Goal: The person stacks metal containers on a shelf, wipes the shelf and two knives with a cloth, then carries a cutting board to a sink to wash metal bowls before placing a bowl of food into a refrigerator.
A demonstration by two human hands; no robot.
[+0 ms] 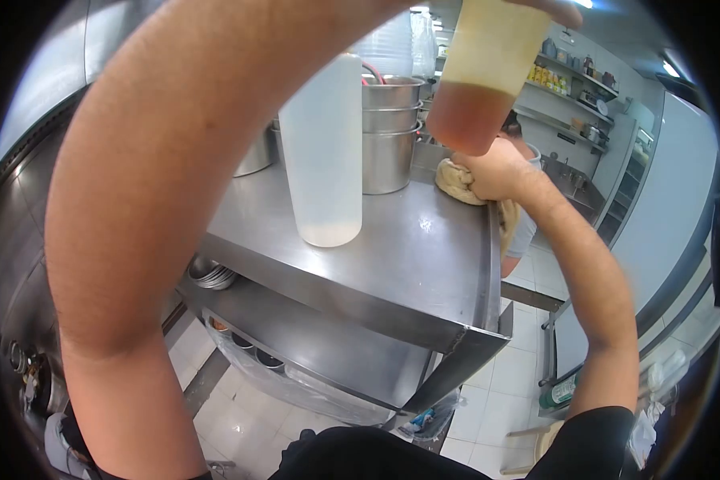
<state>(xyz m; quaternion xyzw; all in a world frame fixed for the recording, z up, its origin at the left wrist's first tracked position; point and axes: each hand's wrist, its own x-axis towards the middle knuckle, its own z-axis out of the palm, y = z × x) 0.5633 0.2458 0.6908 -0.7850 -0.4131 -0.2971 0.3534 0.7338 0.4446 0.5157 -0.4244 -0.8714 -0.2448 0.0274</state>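
Observation:
My left arm reaches across the top of the view. Only part of my left hand (566,13) shows at the upper edge, closed on a translucent squeeze bottle (488,76) held up and slightly tilted, with reddish-brown liquid in its lower part. Just below that bottle, my right hand (500,170) grips a beige cloth (458,182) at the right edge of the steel table (408,252). A second, whitish bottle (324,160) stands upright on the table, left of both hands.
Stacked steel pots (388,148) stand behind the whitish bottle. Steel bowls (210,274) sit on the lower shelf. Beyond the table's right edge is another person (524,232), partly hidden. Wall shelves (572,84) and a large white door panel (668,192) are at the right.

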